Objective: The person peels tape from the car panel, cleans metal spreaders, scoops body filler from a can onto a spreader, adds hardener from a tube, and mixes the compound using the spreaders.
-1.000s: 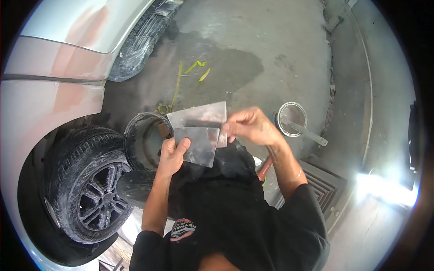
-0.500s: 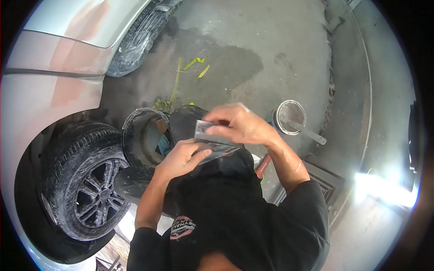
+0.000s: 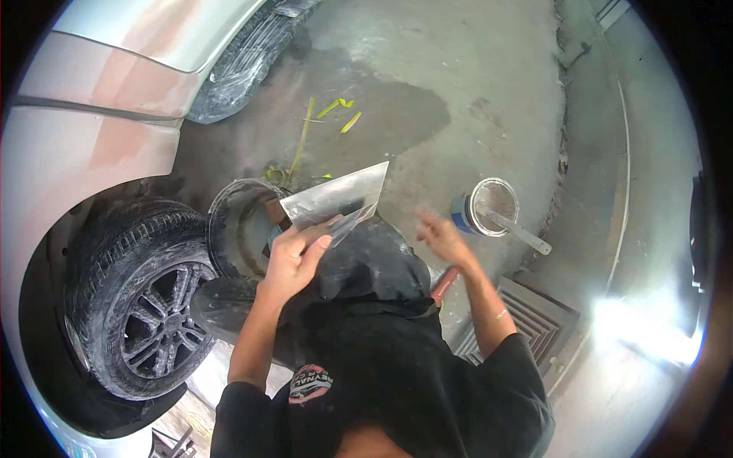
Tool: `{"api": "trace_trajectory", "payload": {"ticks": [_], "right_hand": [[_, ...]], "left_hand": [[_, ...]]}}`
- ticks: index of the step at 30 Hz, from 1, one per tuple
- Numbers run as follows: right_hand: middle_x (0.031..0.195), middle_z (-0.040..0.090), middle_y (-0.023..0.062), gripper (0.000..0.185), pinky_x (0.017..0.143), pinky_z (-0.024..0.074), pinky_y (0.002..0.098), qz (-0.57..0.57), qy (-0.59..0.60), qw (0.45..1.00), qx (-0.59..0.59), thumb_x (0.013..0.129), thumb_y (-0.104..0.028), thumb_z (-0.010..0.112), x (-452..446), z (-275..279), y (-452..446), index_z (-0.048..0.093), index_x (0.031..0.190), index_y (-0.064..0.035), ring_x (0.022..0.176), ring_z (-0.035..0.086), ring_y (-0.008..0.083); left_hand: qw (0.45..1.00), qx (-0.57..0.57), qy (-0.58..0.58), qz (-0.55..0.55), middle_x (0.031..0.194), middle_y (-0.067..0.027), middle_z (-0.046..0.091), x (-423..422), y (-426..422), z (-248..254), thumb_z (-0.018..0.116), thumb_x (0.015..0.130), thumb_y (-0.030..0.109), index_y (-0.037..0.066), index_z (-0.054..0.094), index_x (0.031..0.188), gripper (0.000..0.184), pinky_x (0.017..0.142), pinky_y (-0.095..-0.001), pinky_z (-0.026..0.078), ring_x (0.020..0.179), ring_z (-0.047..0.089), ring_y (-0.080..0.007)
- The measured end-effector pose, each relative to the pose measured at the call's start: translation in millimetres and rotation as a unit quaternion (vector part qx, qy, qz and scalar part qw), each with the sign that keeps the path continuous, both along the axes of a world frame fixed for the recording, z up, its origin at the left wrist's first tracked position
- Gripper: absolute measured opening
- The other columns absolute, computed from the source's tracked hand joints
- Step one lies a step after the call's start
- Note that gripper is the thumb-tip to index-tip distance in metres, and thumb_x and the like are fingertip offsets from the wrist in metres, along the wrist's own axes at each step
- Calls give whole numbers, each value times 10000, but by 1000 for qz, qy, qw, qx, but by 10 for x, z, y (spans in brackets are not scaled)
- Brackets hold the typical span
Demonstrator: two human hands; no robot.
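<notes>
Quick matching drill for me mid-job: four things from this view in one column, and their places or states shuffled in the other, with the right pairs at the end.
Things:
1. flat plates
2. can
3. bucket
4. thin strips

Places and states:
A. beside the dusty wheel
B. yellow-green, scattered on the floor
C. held in the left hand
D. has a flat tool sticking out over its rim

Pairs: 1-C, 2-D, 3-A, 4-B

Black short-sleeved shirt (image 3: pixel 382 362), 1 red, white and black logo (image 3: pixel 310 383)
</notes>
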State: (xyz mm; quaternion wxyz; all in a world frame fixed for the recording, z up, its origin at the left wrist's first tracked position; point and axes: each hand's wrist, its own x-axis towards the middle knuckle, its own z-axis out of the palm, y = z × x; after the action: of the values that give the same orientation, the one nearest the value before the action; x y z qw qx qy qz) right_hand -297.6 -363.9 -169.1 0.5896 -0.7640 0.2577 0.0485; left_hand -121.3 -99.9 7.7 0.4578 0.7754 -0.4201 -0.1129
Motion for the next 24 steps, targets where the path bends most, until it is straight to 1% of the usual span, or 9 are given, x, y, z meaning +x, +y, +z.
{"api": "trace_trajectory", "payload": {"ticks": [2, 6, 9, 12, 18, 20, 22, 23, 24], "right_hand": [[967, 704, 148, 387, 817, 519, 369, 27, 52, 998, 31, 1021, -299, 542, -169, -483, 372, 669, 1172, 34, 930, 662, 232], [1223, 668, 246, 426, 940, 489, 448, 50, 131, 988, -57, 1038, -312, 469, -140, 117, 542, 648, 1226, 26, 1144, 630, 402], [1199, 685, 172, 424, 946, 476, 403, -107, -111, 988, 26, 1049, -346, 507, 144, 745, 418, 674, 1127, 35, 1135, 624, 259], [1172, 688, 114, 361, 935, 478, 379, -133, -233, 857, 440, 1053, -325, 520, 357, 1116, 539, 671, 1166, -17, 1085, 634, 218], [1190, 675, 93, 374, 964, 486, 391, -313, -267, 790, 454, 1043, -299, 546, 660, 1375, 279, 600, 1254, 5, 1080, 642, 214], [1174, 683, 101, 288, 874, 538, 384, -314, -264, 876, 254, 1025, -213, 582, 625, 1412, 186, 638, 1220, -8, 1048, 661, 214], [1121, 699, 118, 276, 844, 563, 385, -213, -188, 959, 22, 951, -150, 654, 551, 1701, 280, 662, 1189, -10, 973, 689, 237], [1094, 707, 126, 281, 829, 575, 386, -157, -144, 972, -97, 914, -119, 690, 511, 1815, 355, 674, 1173, -11, 935, 703, 249], [1084, 703, 128, 347, 827, 578, 397, -61, -293, 924, -238, 862, -95, 689, 514, 1688, 453, 671, 1203, -35, 938, 702, 268]], "left_hand": [[1000, -26, 1, 9, 901, -132, 709, -85, -72, -49, 633, 994, 157, -15, 712, 1081, 209, 693, -323, 474, 746, 606, -220], [964, -124, 220, 79, 869, -26, 673, -215, -80, -346, 589, 1033, 188, -30, 691, 1046, 241, 686, -277, 445, 773, 549, -94], [900, -209, 363, 119, 812, 79, 559, -360, -304, -353, 542, 1061, 209, -26, 676, 969, 286, 666, -247, 405, 763, 468, -33], [921, -120, 360, 92, 866, 53, 617, -433, -369, -506, 527, 1066, 200, -24, 689, 1024, 280, 706, -240, 427, 803, 504, -34], [807, -219, 524, 164, 1077, -80, 710, -325, -294, -390, 555, 1039, 227, -4, 664, 1143, 276, 817, -323, 557, 962, 683, -164], [699, -264, 627, 222, 1017, -76, 714, -181, -305, -253, 554, 1035, 263, 23, 654, 1148, 284, 780, -326, 571, 915, 701, -181], [501, -376, 778, -53, 1105, -113, 699, 39, -62, -796, 549, 1033, 250, 25, 594, 1263, 325, 814, -321, 569, 937, 694, -212], [379, -397, 825, -137, 1056, -82, 702, 59, -134, -812, 563, 1024, 258, 30, 642, 1148, 271, 801, -326, 582, 920, 697, -189], [468, -357, 807, -52, 1034, -76, 697, -13, -179, -812, 558, 1026, 253, 31, 638, 1153, 268, 757, -312, 583, 872, 690, -179]]}}
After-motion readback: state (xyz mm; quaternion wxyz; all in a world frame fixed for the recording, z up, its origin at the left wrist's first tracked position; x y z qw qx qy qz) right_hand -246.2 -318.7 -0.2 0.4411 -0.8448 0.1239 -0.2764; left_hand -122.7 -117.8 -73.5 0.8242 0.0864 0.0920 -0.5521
